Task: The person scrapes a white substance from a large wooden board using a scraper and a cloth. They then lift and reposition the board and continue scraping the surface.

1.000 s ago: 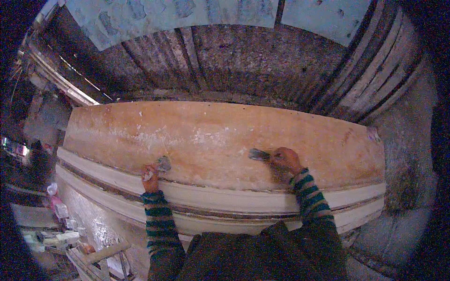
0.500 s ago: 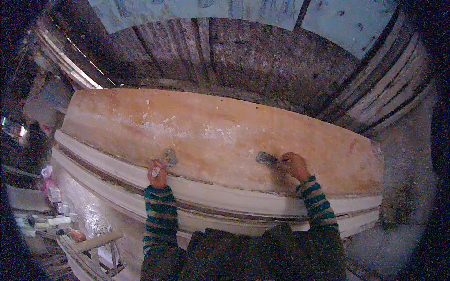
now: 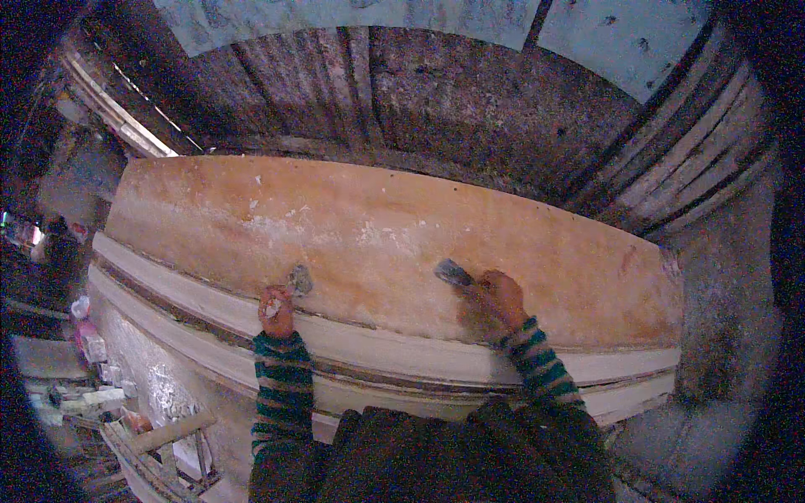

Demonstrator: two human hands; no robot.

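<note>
In front of me lies a long orange-brown board [image 3: 369, 201] with whitish smears and flakes on its surface. My right hand [image 3: 501, 298] is closed round the handle of a putty knife [image 3: 454, 272], whose dark grey blade points to the upper left over the board. By the board's near edge, my left hand [image 3: 277, 310] is closed on a second flat tool with a grey, smeared blade [image 3: 298, 281]; it looks like another putty knife. Its handle is mostly hidden by my fingers. Whether either blade touches the board I cannot tell.
Long pale mouldings [image 3: 402, 352] run along the board's near side. A wooden frame [image 3: 172, 432] stands at the lower left, beside a cluttered heap of pale items [image 3: 96, 398]. Dark, rough planks [image 3: 470, 101] and light blue panels [image 3: 352, 17] lie beyond the board.
My right hand has moved left across the board with its putty knife. The left hand stays at nearly the same spot, and the whole view has shifted slightly.
</note>
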